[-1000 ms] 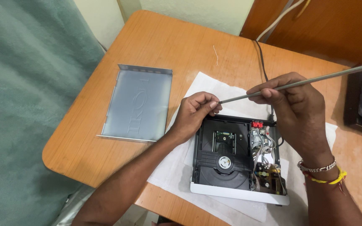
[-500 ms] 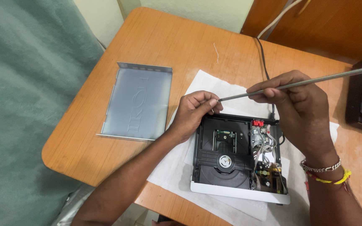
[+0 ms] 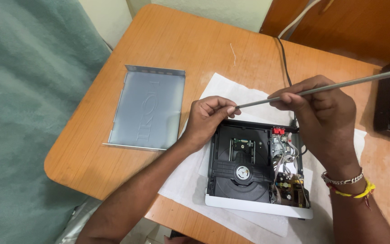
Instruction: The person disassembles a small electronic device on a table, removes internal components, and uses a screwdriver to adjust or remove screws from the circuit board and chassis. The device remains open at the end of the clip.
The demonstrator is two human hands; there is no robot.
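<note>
Over the opened disc player [image 3: 258, 176] on white paper [image 3: 231, 90], the right hand [image 3: 321, 108] pinches a long, stiff, probably light metal rod [image 3: 321, 89] mid-shaft while the left hand [image 3: 211, 119] fingers its slim tip, likely slippery there.

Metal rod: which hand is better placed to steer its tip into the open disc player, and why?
Left hand: its fingertips pinch the rod tip right above the player's rear edge. The right hand grips mid-shaft, farther away.
</note>
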